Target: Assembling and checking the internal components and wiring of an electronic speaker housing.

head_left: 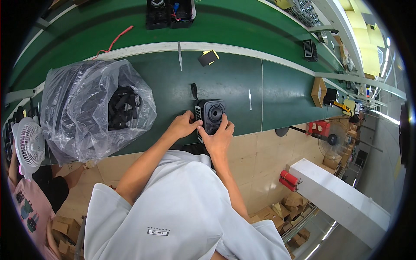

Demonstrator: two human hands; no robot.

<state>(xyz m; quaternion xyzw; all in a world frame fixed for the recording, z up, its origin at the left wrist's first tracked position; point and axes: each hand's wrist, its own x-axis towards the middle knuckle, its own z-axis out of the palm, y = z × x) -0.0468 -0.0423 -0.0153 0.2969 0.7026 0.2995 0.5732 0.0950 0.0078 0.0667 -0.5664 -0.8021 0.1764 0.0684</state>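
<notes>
A black box-shaped device (215,113) with a round, speaker-like front stands at the near edge of the green workbench. A black strap loop (194,91) lies just beyond its far left corner. My left hand (184,125) grips its left side, near a row of pale slots, with the fingertips bent against the casing. My right hand (219,136) holds the near right side, its thumb reaching across toward the left hand and its fingers along the right edge. The device's near face is partly hidden by my hands.
Left on the bench sits a large clear plastic bag (82,112) of black parts. Beyond the device lie a dark card (208,58) and a thin strip (250,99). A green conveyor (242,26) runs behind. A white fan (30,145) and a person (32,203) are at far left.
</notes>
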